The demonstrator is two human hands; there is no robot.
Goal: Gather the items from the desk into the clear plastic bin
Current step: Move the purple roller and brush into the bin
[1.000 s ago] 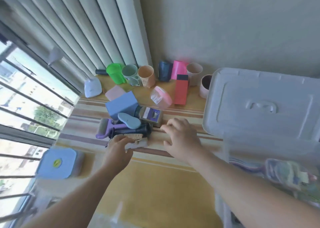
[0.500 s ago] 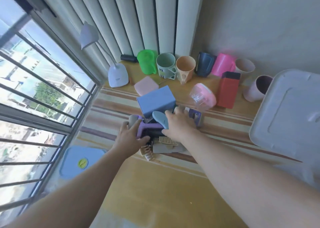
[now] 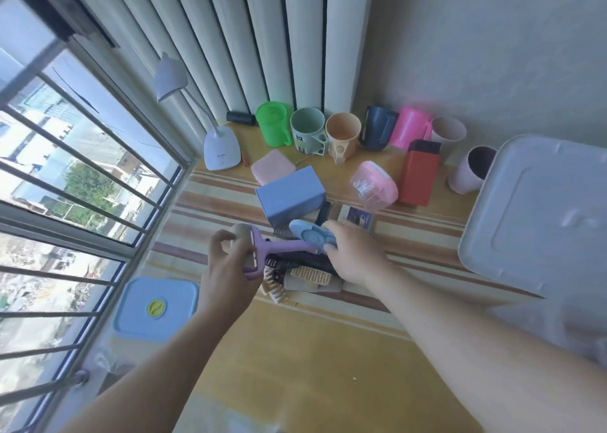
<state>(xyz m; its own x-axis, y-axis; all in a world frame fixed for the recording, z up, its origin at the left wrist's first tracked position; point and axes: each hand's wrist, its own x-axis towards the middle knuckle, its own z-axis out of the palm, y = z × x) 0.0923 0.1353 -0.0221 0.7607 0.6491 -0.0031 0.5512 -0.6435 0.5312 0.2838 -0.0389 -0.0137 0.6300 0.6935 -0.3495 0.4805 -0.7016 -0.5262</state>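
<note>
Near the desk's point(image 3: 295, 350) left edge, the left hand point(image 3: 230, 268) gripped a purple lint roller point(image 3: 262, 252), fingers curled round its roller end. Just beside it, the right hand point(image 3: 354, 252) lay over a pile of combs point(image 3: 305, 273), its fingers curled on a light blue brush point(image 3: 312, 235) lying across the roller's handle. A blue box point(image 3: 290, 194) stood just behind the pile, with a pink case point(image 3: 272, 166) behind that. Along the far edge stood a row of cups point(image 3: 308, 130), a white lamp point(image 3: 220, 147) at their left end and a red box point(image 3: 418, 173) in front of the pink one. At the right edge lay the bin's white lid point(image 3: 538, 216); the bin itself could not be made out. A blue lidded container point(image 3: 154, 308) sat at the near left corner.
</note>
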